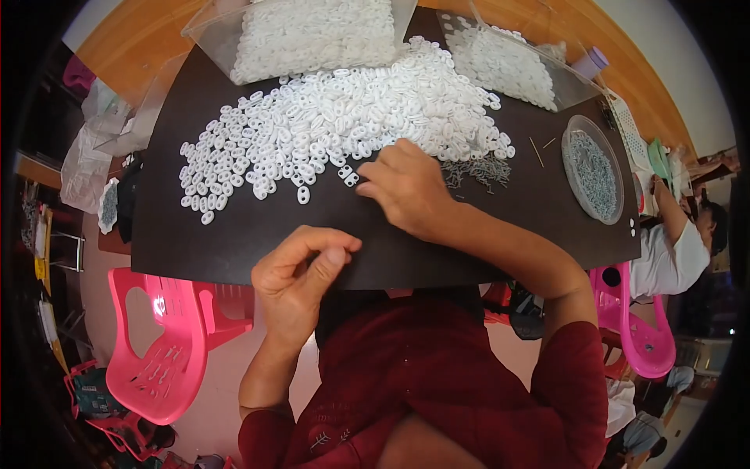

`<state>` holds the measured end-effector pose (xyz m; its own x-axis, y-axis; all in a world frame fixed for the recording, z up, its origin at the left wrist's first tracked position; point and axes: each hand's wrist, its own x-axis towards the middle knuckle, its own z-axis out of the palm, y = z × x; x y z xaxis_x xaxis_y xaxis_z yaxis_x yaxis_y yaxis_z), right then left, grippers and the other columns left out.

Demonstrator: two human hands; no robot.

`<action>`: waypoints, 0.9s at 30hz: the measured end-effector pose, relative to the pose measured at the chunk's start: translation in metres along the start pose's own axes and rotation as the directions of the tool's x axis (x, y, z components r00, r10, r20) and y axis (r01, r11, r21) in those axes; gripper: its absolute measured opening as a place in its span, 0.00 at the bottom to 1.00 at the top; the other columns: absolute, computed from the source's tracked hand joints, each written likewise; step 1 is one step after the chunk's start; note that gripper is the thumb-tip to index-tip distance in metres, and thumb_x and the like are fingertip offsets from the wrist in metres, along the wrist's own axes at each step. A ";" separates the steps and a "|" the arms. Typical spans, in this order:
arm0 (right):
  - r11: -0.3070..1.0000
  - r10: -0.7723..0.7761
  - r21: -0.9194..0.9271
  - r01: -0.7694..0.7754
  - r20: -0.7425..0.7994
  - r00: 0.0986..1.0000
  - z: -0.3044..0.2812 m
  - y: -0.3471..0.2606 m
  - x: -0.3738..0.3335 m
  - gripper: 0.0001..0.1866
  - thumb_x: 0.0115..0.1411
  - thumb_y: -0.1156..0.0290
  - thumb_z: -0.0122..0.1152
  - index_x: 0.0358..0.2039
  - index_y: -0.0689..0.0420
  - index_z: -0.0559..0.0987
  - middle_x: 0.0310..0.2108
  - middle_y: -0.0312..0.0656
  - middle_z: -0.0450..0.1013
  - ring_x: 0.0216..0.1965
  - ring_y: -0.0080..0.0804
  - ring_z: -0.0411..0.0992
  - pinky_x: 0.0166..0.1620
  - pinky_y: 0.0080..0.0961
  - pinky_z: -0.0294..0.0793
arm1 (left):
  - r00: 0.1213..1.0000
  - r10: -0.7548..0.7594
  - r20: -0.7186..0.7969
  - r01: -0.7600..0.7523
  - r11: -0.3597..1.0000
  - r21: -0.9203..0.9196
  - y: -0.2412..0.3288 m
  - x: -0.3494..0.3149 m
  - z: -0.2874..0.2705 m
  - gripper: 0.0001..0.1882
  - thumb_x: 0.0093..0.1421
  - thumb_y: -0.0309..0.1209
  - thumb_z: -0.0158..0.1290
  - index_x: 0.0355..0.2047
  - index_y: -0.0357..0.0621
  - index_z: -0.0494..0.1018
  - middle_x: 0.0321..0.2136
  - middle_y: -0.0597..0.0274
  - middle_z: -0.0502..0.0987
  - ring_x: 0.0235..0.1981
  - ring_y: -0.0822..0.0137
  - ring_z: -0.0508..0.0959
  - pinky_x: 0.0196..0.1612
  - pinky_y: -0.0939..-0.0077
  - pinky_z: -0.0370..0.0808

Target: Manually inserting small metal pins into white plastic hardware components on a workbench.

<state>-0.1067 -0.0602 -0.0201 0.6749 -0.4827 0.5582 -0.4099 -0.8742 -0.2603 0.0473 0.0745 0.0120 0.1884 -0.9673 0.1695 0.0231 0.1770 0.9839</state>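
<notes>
Head view: white oval clip (pixel 303 195) lengthwise toward person.

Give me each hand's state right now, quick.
Left hand: fingers pinched together; anything held cannot be told.
Right hand: curled, palm down at the white plastic rings; grip cannot be told.

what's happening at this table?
A person sits at a dark board heaped with small white plastic rings. The right hand rests on the board at the heap's near edge, beside a small pile of metal pins. The left hand is pinched, fingertips together, at the board's near edge. A round dish of more pins sits to the right.
</notes>
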 end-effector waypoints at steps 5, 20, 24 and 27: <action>0.992 0.010 -0.128 -0.006 0.031 0.999 0.022 -0.010 0.013 0.10 0.42 0.72 0.66 0.22 0.58 0.72 0.23 0.42 0.64 0.30 0.40 0.63 0.33 0.34 0.63 | 0.994 0.008 -0.112 -0.004 1.000 0.030 -0.023 0.004 -0.004 0.05 0.58 0.23 0.53 0.32 0.33 0.75 0.28 0.63 0.76 0.28 0.77 0.71 0.33 0.85 0.68; 0.980 0.187 0.052 -0.190 0.055 0.981 0.007 -0.009 -0.007 0.07 0.46 0.71 0.64 0.27 0.56 0.75 0.26 0.40 0.67 0.32 0.40 0.66 0.34 0.33 0.66 | 0.977 0.029 -0.210 -0.019 0.999 0.051 -0.045 0.016 -0.003 0.05 0.59 0.23 0.52 0.34 0.33 0.75 0.27 0.65 0.75 0.27 0.79 0.70 0.30 0.86 0.67; 0.971 0.237 0.025 -0.238 0.030 0.971 0.003 -0.011 -0.008 0.08 0.46 0.71 0.64 0.27 0.56 0.76 0.26 0.41 0.67 0.32 0.40 0.66 0.34 0.33 0.66 | 0.967 0.138 -0.212 -0.076 0.958 0.278 -0.048 0.021 -0.001 0.05 0.56 0.23 0.54 0.34 0.36 0.75 0.24 0.62 0.74 0.24 0.74 0.71 0.28 0.81 0.68; 0.979 0.201 0.008 -0.201 0.036 0.979 0.010 -0.015 -0.004 0.08 0.46 0.72 0.63 0.29 0.56 0.76 0.26 0.41 0.67 0.32 0.41 0.66 0.34 0.33 0.66 | 0.942 0.311 -0.123 -0.186 0.793 0.580 -0.047 0.031 0.005 0.06 0.52 0.22 0.56 0.32 0.37 0.75 0.22 0.60 0.71 0.23 0.65 0.72 0.27 0.73 0.69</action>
<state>-0.0967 -0.0455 -0.0265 0.6006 -0.6501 0.4654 -0.5327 -0.7595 -0.3735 0.0472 0.0356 -0.0284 0.3057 -0.8340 0.4593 -0.5861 0.2153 0.7811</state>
